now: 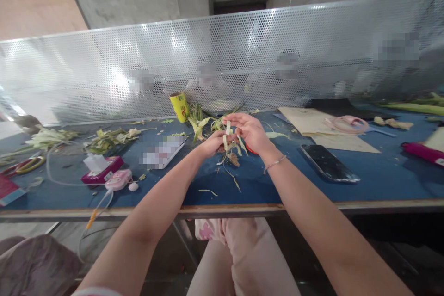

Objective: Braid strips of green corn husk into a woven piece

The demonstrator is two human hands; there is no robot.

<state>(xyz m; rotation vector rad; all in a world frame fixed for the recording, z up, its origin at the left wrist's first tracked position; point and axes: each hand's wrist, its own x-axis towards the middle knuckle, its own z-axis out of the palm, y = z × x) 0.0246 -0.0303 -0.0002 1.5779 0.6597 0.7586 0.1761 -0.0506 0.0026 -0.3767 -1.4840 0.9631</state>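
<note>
My left hand (214, 143) is closed on pale green leaf strips (228, 130) over the middle of the blue table. Just right of it, my right hand (252, 130) pinches the strips, its thumb and fingertips close to the left hand. Loose strip ends hang below both hands. Under them lies a brown, crumpled piece of plant (233, 160). A red object (250, 150) shows partly beneath my right hand; its kind is hidden. Behind my left hand lie more green leaves (198, 125), beside a yellow cardboard tube (179, 107) standing tilted.
A phone (163, 151) lies left of my hands, another black phone (329, 163) to the right. Purple power blocks (102, 170), a pink charger (118, 179) and cables occupy the left. Brown paper sheets (308, 122) carry a pink coil (347, 124). A perforated metal screen (222, 55) borders the back.
</note>
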